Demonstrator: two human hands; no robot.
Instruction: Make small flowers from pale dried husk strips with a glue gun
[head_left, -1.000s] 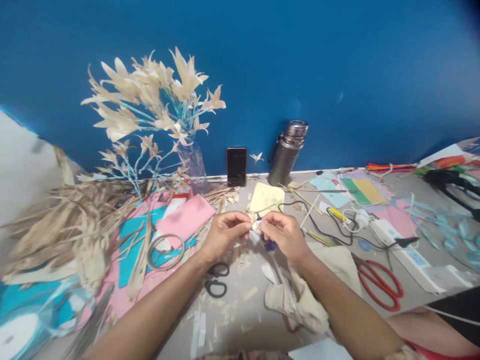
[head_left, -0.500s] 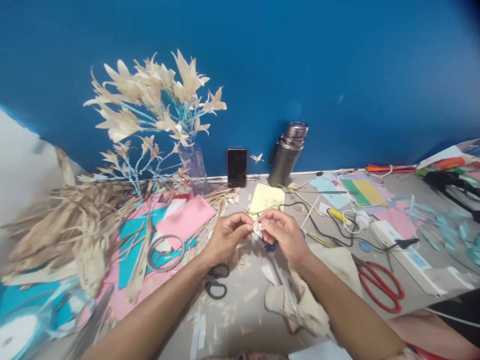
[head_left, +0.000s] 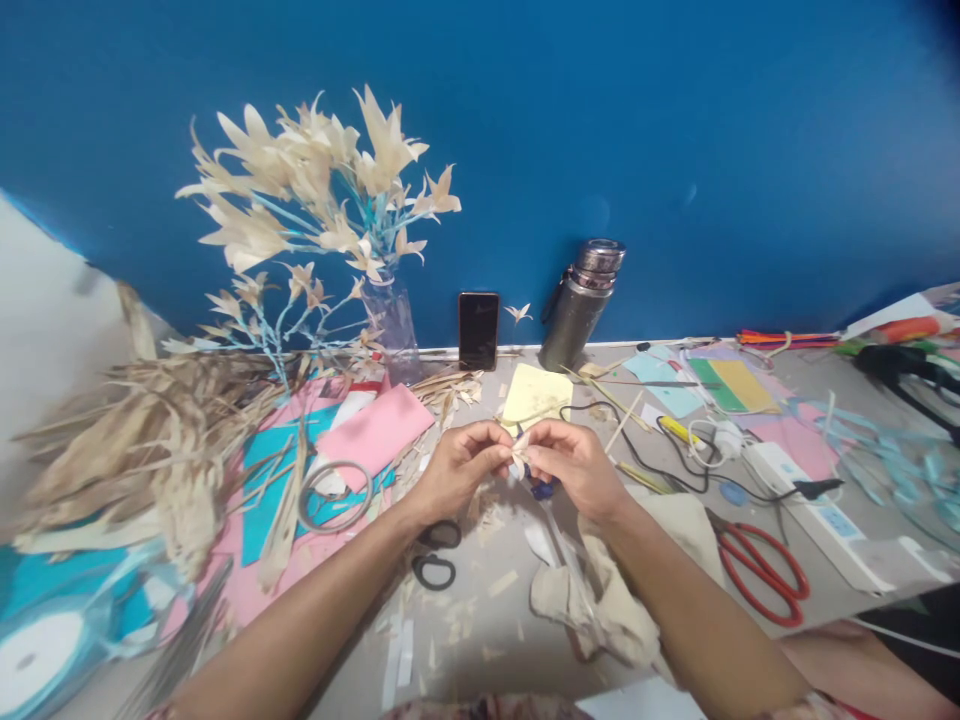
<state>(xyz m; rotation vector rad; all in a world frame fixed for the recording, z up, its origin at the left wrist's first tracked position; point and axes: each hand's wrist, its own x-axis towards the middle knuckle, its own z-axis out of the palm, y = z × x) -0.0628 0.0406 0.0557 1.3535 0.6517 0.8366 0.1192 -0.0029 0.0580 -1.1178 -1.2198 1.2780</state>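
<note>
Between my two hands is a small cream husk flower (head_left: 520, 456), its petals pointing down. My left hand (head_left: 469, 465) pinches it from the left with thumb and forefinger. From the other side, the fingertips of my right hand (head_left: 574, 465) are closed on it too. Just below my right hand lies a tool with a blue part (head_left: 541, 490) and a clear shaft, resting over a beige cloth (head_left: 622, 600). Black-handled scissors (head_left: 435, 572) lie under my left wrist. Behind the hands sits a stained yellow paper pad (head_left: 536, 395).
Cream flowers stand in a clear vase (head_left: 390, 325) at the back left, beside a phone (head_left: 478, 332) and a steel flask (head_left: 581, 310). Dried husks (head_left: 135, 460) and a ribbon roll (head_left: 45, 650) lie left. Red-handled scissors (head_left: 765, 575) and a power strip (head_left: 814, 520) lie right.
The flower has turned in my fingers, and its petals now show more plainly below the fingertips. Both hands stay in nearly the same place; the whole view has shifted slightly.
</note>
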